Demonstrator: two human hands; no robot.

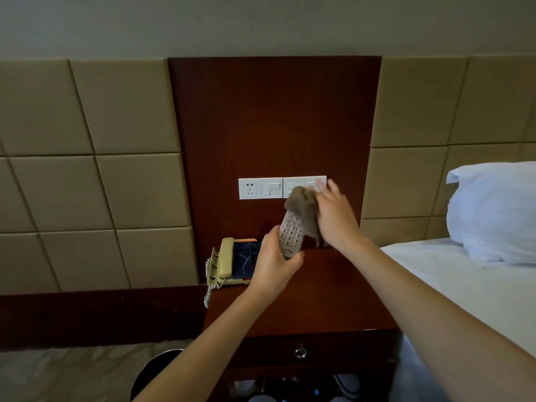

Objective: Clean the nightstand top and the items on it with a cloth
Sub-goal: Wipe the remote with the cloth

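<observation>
Fuzzy brown cloth (303,206) — slim buttoned remote (291,235)

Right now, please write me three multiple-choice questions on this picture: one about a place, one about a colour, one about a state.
1. Where is the telephone? A. on the floor B. at the nightstand's back left C. in a drawer
2. What colour is the cloth? A. white B. blue C. grey-brown
3. What is the left hand doing? A. gripping the remote B. hanging idle C. waving
Answers: 1 B, it sits against the wall panel; 2 C, plainly grey-brown; 3 A, its fingers curl round the lower end.
</observation>
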